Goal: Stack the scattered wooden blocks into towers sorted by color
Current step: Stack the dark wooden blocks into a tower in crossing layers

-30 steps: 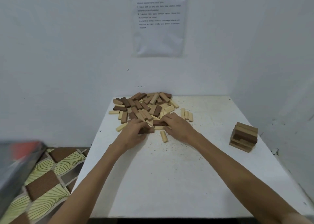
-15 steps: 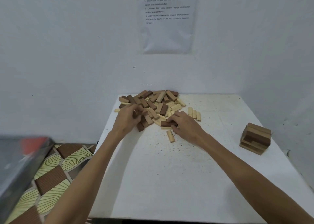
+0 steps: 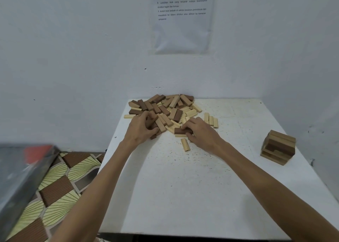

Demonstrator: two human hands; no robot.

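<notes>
A heap of scattered wooden blocks [image 3: 168, 107] in dark brown, mid brown and pale wood lies at the far left of the white table [image 3: 192, 186]. My left hand [image 3: 141, 129] curls its fingers round dark brown blocks [image 3: 153, 129] at the heap's near left edge. To its right, my right hand [image 3: 200, 133] pinches one dark brown block [image 3: 180, 131] that lies on pale blocks. One pale block [image 3: 185, 144] lies alone just in front. A short tower of brown blocks [image 3: 278, 147] stands at the table's right edge.
Three pale blocks [image 3: 211, 120] lie side by side right of the heap. White walls close the table's far and right sides, with a printed sheet [image 3: 181, 17] on the far wall. A patterned floor [image 3: 55, 186] and a grey box [image 3: 20, 173] are to the left.
My left hand moved from the near middle of the heap up to its left edge and closed on dark blocks there. My right hand kept its hold on the dark block.
</notes>
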